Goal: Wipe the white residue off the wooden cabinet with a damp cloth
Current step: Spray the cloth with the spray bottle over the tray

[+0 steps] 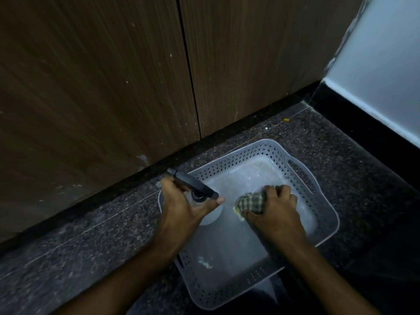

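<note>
The brown wooden cabinet fills the upper left, its two doors speckled with small white spots and a white smear near the bottom edge. Below it, over a grey perforated basket, my left hand grips a white spray bottle with a black trigger head. The nozzle points right, toward a green checked cloth. My right hand holds that bunched cloth inside the basket.
The basket sits on a speckled granite floor with a black skirting strip along the cabinet's base. A pale wall with a black border rises at the right. Bits of white residue lie in the basket's bottom.
</note>
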A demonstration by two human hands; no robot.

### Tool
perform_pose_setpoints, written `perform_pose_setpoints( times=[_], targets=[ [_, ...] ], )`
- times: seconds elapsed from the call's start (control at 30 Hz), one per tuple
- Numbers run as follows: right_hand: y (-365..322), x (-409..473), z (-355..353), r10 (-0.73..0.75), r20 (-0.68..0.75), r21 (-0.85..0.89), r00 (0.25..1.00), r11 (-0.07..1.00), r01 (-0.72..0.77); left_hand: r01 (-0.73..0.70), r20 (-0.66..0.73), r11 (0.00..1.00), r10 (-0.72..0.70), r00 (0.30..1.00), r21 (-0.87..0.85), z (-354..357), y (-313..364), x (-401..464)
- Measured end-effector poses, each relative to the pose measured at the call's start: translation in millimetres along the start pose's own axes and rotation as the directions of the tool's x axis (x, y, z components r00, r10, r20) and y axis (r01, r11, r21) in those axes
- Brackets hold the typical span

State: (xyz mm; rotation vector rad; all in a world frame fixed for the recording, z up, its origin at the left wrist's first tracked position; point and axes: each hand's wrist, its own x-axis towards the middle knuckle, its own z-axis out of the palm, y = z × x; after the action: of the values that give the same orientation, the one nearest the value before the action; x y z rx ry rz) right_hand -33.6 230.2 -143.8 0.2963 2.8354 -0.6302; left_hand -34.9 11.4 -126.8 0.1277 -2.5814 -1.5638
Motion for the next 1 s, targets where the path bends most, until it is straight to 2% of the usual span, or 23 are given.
perform_pose_setpoints(
  times=[0.1, 0.17, 0.23, 0.3, 0.37, 0.43, 0.5, 0.53, 0.63, 0.73, 0.77, 0.8, 0.87, 0.93, 1.0],
  targets=[
    [0.6, -0.7, 1.1, 0.007, -0.016, -0.007, 1.0, 1.0, -0.007, 0.089, 0.018, 0.995, -0.09, 0.996, 0.04, -19.1, -5.3, -5.4],
    [0.4, -1.9, 2.7, 0.013, -0.026, -0.014, 1.0, 1.0, -0.013, 0.072, 0.025, 0.988, -0.076, 0.997, 0.134, -31.8, -2.7, -3.4],
    [-0.6, -4.5, 4.6, 0.009, -0.024, -0.051, 1.0, 0.999, -0.011, 0.023, 0.139, 0.993, -0.039, 0.989, 0.116, -41.4, 3.4, 6.9],
    [-1.8, -8.8, 7.6, -0.021, -0.024, -0.12, 0.999, 0.993, 0.018, -0.009, 0.287, 1.0, 0.005, 0.958, 0.012, -50.3, 9.4, 23.2],
    [-1.9, -11.3, 10.4, -0.058, -0.037, -0.171, 0.998, 0.984, 0.051, 0.011, 0.492, 0.995, 0.042, 0.869, -0.104, -58.9, 20.1, 42.6],
    [-0.9, -11.8, 11.0, -0.074, -0.052, -0.168, 0.996, 0.984, 0.065, 0.066, 0.709, 0.987, 0.057, 0.703, -0.145, -62.2, 31.1, 57.1],
    [-0.7, -11.2, 9.8, -0.08, -0.052, -0.134, 0.995, 0.988, 0.072, 0.081, 0.812, 0.99, 0.051, 0.582, -0.12, -61.6, 38.3, 62.5],
    [-0.5, -10.6, 9.6, -0.088, -0.049, -0.117, 0.995, 0.99, 0.081, 0.081, 0.825, 0.992, 0.036, 0.564, -0.099, -60.2, 40.1, 62.1],
    [2.1, -6.9, 6.6, -0.091, -0.04, -0.016, 0.995, 0.996, 0.091, 0.095, 0.784, 0.99, 0.022, 0.621, -0.103, -54.4, 36.1, 50.7],
    [6.8, -5.2, -2.0, 0.005, -0.067, 0.231, 0.998, 0.973, 0.011, 0.073, 0.715, 0.99, 0.035, 0.699, -0.119, -49.0, 30.8, 38.8],
    [9.0, -6.2, -4.4, 0.07, -0.055, 0.391, 0.996, 0.919, -0.042, 0.068, 0.698, 0.99, 0.039, 0.715, -0.126, -47.6, 28.8, 35.9],
    [11.2, -7.3, -5.5, 0.131, -0.007, 0.574, 0.991, 0.812, -0.104, 0.057, 0.679, 0.99, 0.045, 0.733, -0.127, -46.2, 28.1, 32.5],
    [13.5, -10.6, -6.5, 0.197, 0.133, 0.816, 0.971, 0.535, -0.221, 0.052, 0.616, 0.988, 0.05, 0.786, -0.146, -44.5, 26.6, 25.7],
    [14.4, -13.4, -7.3, 0.196, 0.216, 0.879, 0.957, 0.387, -0.278, 0.074, 0.561, 0.974, 0.061, 0.826, -0.215, -44.3, 22.7, 17.8],
    [13.2, -14.5, -7.1, 0.183, 0.24, 0.896, 0.953, 0.336, -0.29, 0.06, 0.534, 0.967, 0.084, 0.841, -0.247, -45.3, 20.0, 11.1]
  ],
)
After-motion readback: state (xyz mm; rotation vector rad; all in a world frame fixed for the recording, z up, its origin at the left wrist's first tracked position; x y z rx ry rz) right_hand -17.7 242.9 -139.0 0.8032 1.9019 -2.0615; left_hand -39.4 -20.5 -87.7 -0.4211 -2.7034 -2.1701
